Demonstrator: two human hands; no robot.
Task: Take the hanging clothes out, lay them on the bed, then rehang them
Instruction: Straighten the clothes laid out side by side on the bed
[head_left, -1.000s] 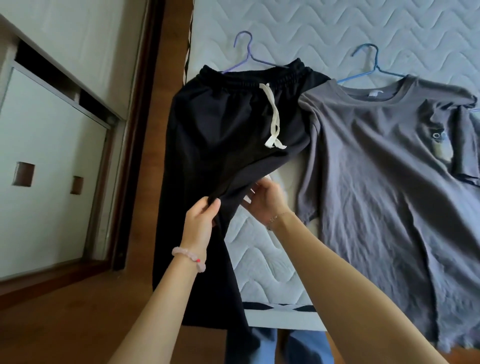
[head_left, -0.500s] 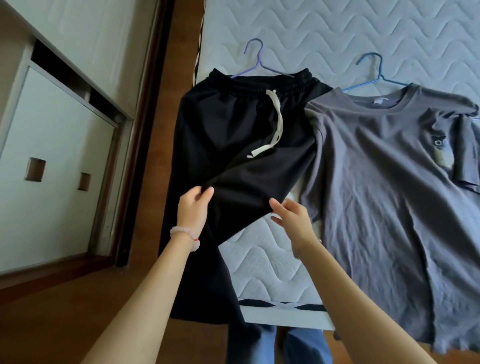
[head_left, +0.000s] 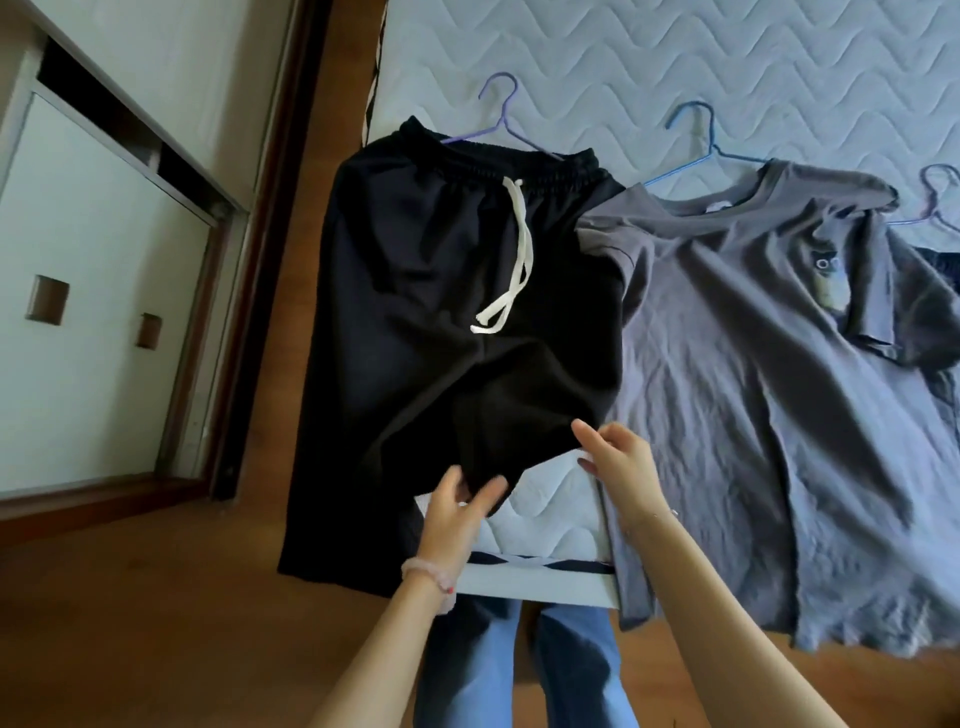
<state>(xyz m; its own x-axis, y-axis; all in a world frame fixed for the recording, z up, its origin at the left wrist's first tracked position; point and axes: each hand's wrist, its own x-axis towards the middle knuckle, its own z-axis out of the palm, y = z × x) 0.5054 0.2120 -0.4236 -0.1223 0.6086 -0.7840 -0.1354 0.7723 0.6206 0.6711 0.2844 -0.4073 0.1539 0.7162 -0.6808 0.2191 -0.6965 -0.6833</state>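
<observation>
A white wardrobe (head_left: 93, 260) stands left of the quilted mattress (head_left: 675, 62), above a wooden floor (head_left: 156, 623). A grey T-shirt (head_left: 753, 364) on a blue hanger (head_left: 696, 135) lies on the mattress just right of the black drawstring trousers (head_left: 441, 312), its sleeve overlapping them.

The trousers lie on the mattress on a purple hanger (head_left: 498, 119), lengthwise with the waistband away from the person. 1 leg hangs over the bed's side.

The left hand (head_left: 457, 514) pinches the near hem between thumb and fingers. The right hand (head_left: 623, 467) reaches outstretched fingers to the hem's right edge. Blur hides whether it grips.
</observation>
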